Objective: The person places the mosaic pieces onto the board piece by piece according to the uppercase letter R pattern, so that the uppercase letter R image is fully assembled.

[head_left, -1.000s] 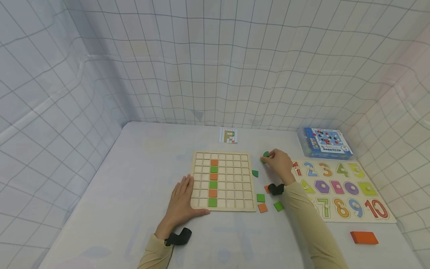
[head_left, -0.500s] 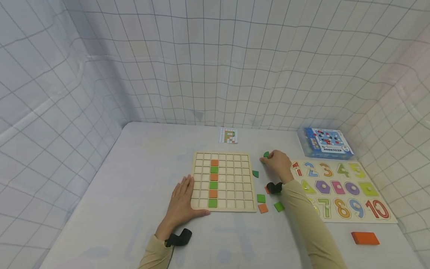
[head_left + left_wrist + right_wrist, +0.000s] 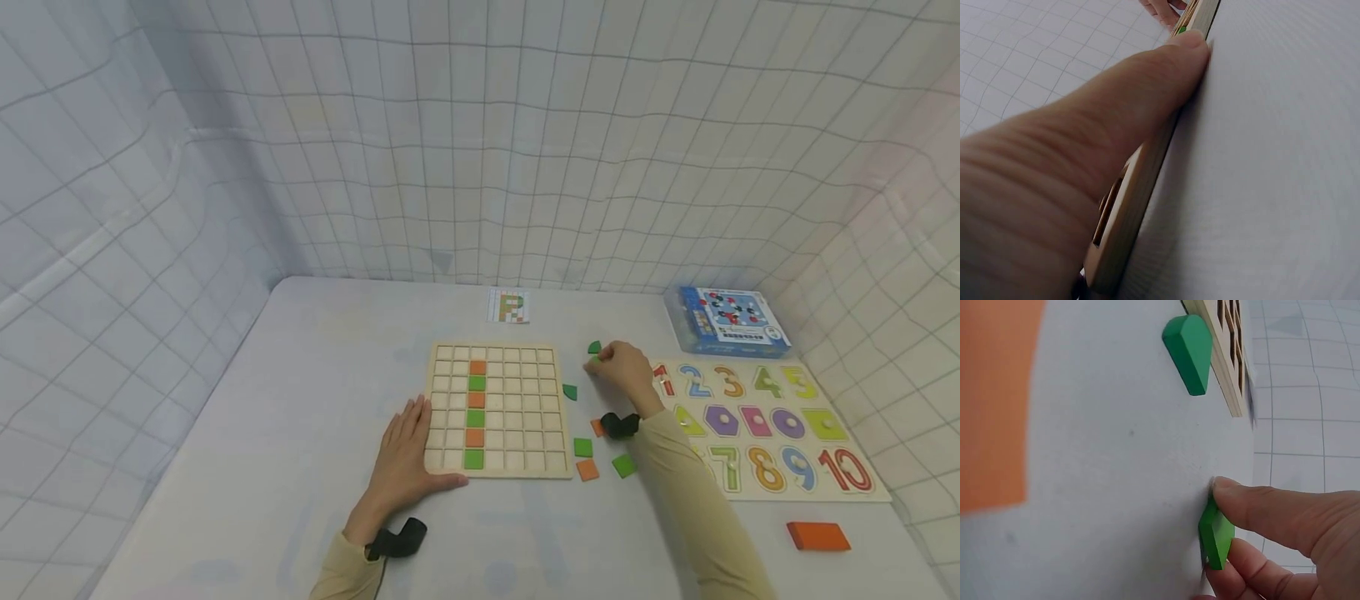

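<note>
My left hand (image 3: 401, 454) lies along the left edge of the wooden grid board (image 3: 525, 408), its fingers straight and its thumb against the board's front edge. Close up in the left wrist view, that thumb (image 3: 1135, 94) presses the board's side. One column of the board holds alternating orange and green square tiles (image 3: 476, 419). Off the board's right side, my right hand (image 3: 628, 371) pinches a green tile (image 3: 1217, 534) between thumb and fingers, low over the table. A rounded dark green piece (image 3: 595, 347) lies just beyond it, and another (image 3: 1190, 353) beside the board.
Loose green tiles (image 3: 583, 447) and orange tiles (image 3: 587, 470) lie right of the board. A small pattern card (image 3: 508, 306) is behind it. Further right are a number puzzle board (image 3: 765, 433), a blue box (image 3: 727, 321) and an orange block (image 3: 818, 536). Grid-patterned cloth walls surround the table.
The green tile in my right hand has tipped and shows a lighter face, and the hand has shifted very slightly. My left hand stays at the board's edge.
</note>
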